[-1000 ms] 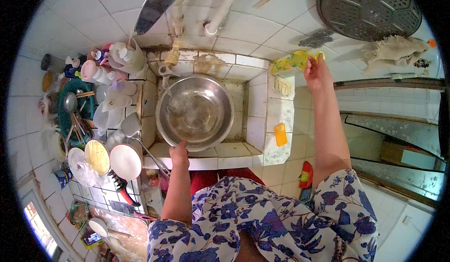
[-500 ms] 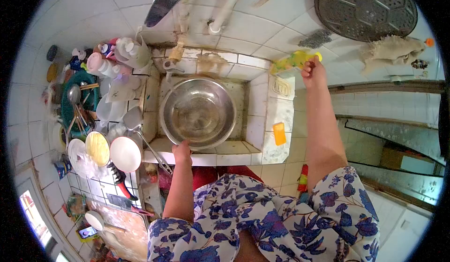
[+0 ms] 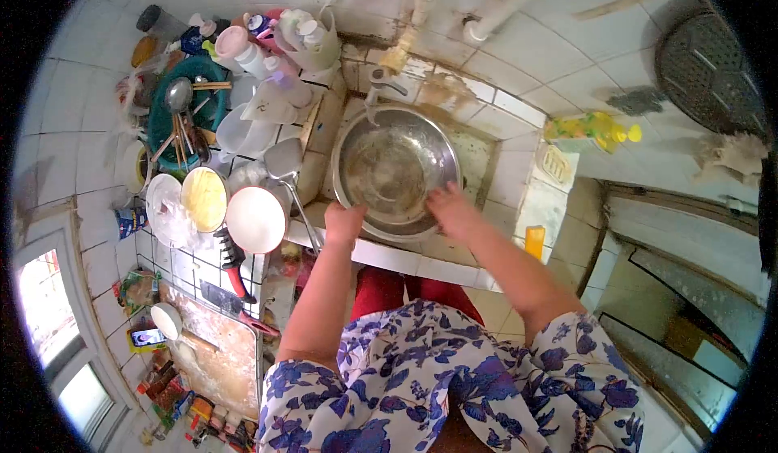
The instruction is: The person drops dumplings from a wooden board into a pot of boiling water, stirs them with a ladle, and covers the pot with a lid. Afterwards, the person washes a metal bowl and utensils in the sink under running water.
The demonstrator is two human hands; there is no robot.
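Note:
A wide stainless steel basin [image 3: 397, 118] stands in the tiled sink, below the tap [image 3: 385, 84]. Its inside is wet, with a little cloudy water or residue at the bottom. My left hand [image 3: 345, 224] holds the near left part of the rim, fingers wrapped round it. Over the near right part of the rim, my right hand [image 3: 450, 211] has its fingers curled, the tips inside the basin. On the ledge to the right stands a yellow dish soap bottle [image 3: 596, 131], apart from both hands. A soap dish [image 3: 556, 164] and an orange block [image 3: 534, 241] are nearer.
Left of the sink, a rack carries a spatula [image 3: 284, 158], a white bowl [image 3: 257, 220], a yellow bowl [image 3: 205, 199] and a green basket [image 3: 217, 113] of utensils. A floury board [image 3: 219, 315] lies at lower left. A dark perforated disc [image 3: 713, 72] hangs on the right wall.
My right hand has let go of the yellow soap bottle on the ledge and come left to the basin's rim. My left hand stays on the rim. The view has turned leftward.

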